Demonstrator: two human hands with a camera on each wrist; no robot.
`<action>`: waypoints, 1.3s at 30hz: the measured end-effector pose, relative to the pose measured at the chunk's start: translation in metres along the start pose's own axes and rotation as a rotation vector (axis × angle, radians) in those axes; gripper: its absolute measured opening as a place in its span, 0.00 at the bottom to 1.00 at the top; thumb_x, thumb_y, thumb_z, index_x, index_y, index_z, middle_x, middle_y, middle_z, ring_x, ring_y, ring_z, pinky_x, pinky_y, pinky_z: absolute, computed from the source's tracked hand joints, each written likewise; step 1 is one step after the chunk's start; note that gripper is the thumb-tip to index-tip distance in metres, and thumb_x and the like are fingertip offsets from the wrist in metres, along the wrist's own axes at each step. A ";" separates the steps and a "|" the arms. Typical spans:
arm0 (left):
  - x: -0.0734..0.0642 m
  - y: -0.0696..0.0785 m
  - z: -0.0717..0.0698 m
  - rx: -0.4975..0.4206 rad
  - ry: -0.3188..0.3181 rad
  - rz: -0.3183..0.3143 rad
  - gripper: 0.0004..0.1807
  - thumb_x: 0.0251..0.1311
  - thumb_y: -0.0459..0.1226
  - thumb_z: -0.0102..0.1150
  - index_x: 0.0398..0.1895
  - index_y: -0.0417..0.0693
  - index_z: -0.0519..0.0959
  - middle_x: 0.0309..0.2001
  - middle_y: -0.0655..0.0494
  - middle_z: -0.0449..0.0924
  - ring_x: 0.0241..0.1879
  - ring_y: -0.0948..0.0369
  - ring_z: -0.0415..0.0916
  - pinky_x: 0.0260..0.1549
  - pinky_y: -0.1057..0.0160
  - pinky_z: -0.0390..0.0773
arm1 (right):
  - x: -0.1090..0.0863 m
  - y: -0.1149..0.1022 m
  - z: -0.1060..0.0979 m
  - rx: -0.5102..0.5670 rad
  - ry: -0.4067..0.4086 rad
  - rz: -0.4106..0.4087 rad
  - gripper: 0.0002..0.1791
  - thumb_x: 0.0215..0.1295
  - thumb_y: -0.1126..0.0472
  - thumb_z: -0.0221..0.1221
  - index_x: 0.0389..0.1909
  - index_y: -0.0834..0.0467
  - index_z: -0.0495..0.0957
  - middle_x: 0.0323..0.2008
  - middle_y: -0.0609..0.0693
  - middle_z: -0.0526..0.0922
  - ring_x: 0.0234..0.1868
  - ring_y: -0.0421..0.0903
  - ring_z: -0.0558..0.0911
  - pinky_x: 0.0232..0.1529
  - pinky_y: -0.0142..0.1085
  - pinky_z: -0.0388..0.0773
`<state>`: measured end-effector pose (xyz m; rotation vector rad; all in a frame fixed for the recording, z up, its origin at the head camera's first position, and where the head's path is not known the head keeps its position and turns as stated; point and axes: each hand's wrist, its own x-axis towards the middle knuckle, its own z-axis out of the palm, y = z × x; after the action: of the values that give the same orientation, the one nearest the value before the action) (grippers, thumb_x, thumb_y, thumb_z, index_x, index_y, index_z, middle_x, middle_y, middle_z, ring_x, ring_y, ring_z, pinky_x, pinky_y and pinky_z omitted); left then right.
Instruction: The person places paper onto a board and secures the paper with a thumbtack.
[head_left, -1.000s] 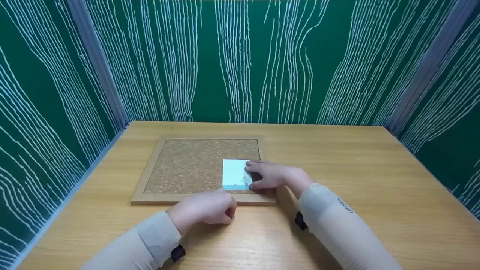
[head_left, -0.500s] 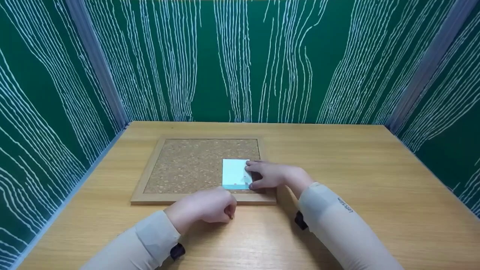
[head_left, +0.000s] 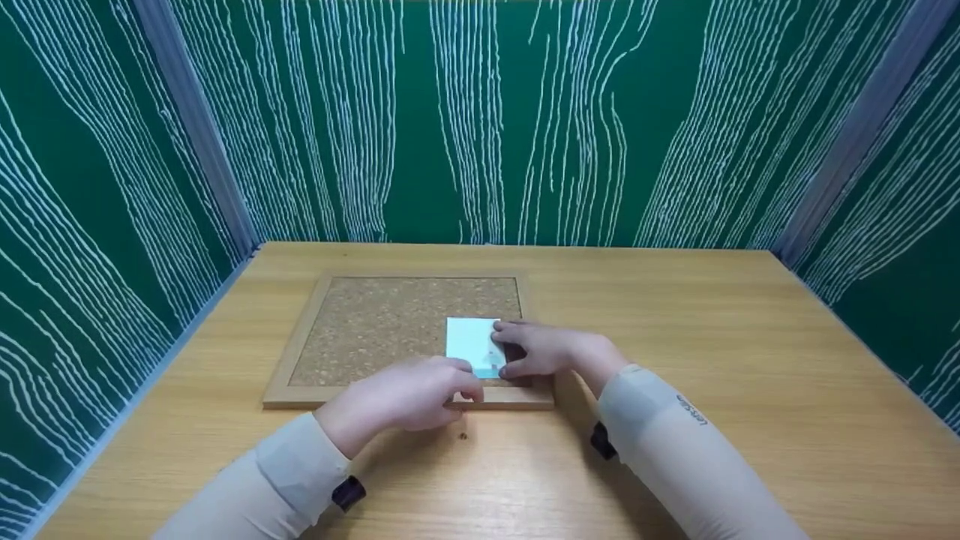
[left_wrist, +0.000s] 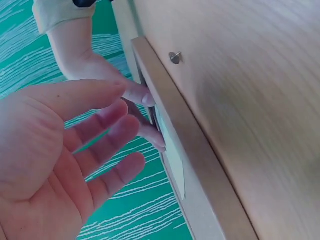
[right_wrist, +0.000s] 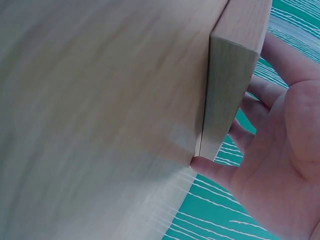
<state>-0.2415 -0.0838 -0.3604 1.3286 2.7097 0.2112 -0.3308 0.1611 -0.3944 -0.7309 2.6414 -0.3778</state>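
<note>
Here's the desk [head_left: 690,315], wide and smooth, with the board [head_left: 382,319] flat on its left half; a knock could slide it, since nothing visible fixes it down. Left hand [head_left: 409,394] over the board's near edge, fingers loosely bent, grasping nothing! Right hand [head_left: 544,350] comes in from the right, released too, thumb and fingers spread along the note's right edge. The note [head_left: 471,341] sits on the near right part of the board, and it would likely skew if that hand lifts or drags. And the smallest, the pin [left_wrist: 174,57], lies loose on the desk just nearer than the board: a careless sweep could scatter it, a blind reach could prick a finger.
</note>
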 end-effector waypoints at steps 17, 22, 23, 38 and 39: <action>0.006 -0.001 0.020 0.089 -0.082 0.135 0.06 0.63 0.34 0.66 0.37 0.56 0.88 0.36 0.65 0.82 0.36 0.67 0.77 0.34 0.67 0.76 | -0.003 -0.001 -0.001 -0.029 0.010 -0.072 0.41 0.70 0.42 0.61 0.79 0.52 0.59 0.80 0.51 0.51 0.79 0.56 0.49 0.75 0.54 0.47; 0.007 -0.001 0.020 0.084 -0.106 0.129 0.06 0.63 0.34 0.66 0.32 0.56 0.88 0.32 0.67 0.82 0.35 0.68 0.78 0.34 0.67 0.77 | -0.003 -0.001 -0.002 -0.027 0.007 -0.060 0.41 0.70 0.42 0.60 0.79 0.51 0.59 0.80 0.50 0.50 0.79 0.55 0.48 0.75 0.53 0.46; 0.008 -0.001 0.021 0.082 -0.110 0.124 0.07 0.63 0.34 0.66 0.31 0.56 0.88 0.31 0.67 0.82 0.34 0.67 0.78 0.34 0.67 0.77 | -0.003 -0.001 -0.002 -0.029 0.006 -0.058 0.41 0.70 0.42 0.60 0.79 0.50 0.59 0.80 0.49 0.50 0.79 0.55 0.48 0.75 0.53 0.46; 0.008 -0.002 0.022 0.055 -0.134 0.070 0.06 0.59 0.32 0.67 0.31 0.54 0.88 0.29 0.66 0.81 0.30 0.68 0.75 0.31 0.68 0.75 | -0.002 0.000 -0.001 -0.020 0.007 -0.069 0.41 0.71 0.43 0.61 0.79 0.52 0.59 0.80 0.50 0.51 0.79 0.55 0.48 0.75 0.52 0.47; 0.008 -0.002 0.022 0.051 -0.136 0.067 0.06 0.59 0.32 0.68 0.30 0.54 0.87 0.28 0.67 0.80 0.29 0.69 0.74 0.30 0.68 0.74 | -0.002 0.000 -0.001 -0.019 0.007 -0.069 0.41 0.71 0.43 0.61 0.79 0.52 0.59 0.80 0.51 0.51 0.79 0.55 0.48 0.75 0.51 0.48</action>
<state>-0.2446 -0.0773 -0.3826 1.3943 2.5770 0.0561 -0.3301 0.1625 -0.3929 -0.8304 2.6353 -0.3753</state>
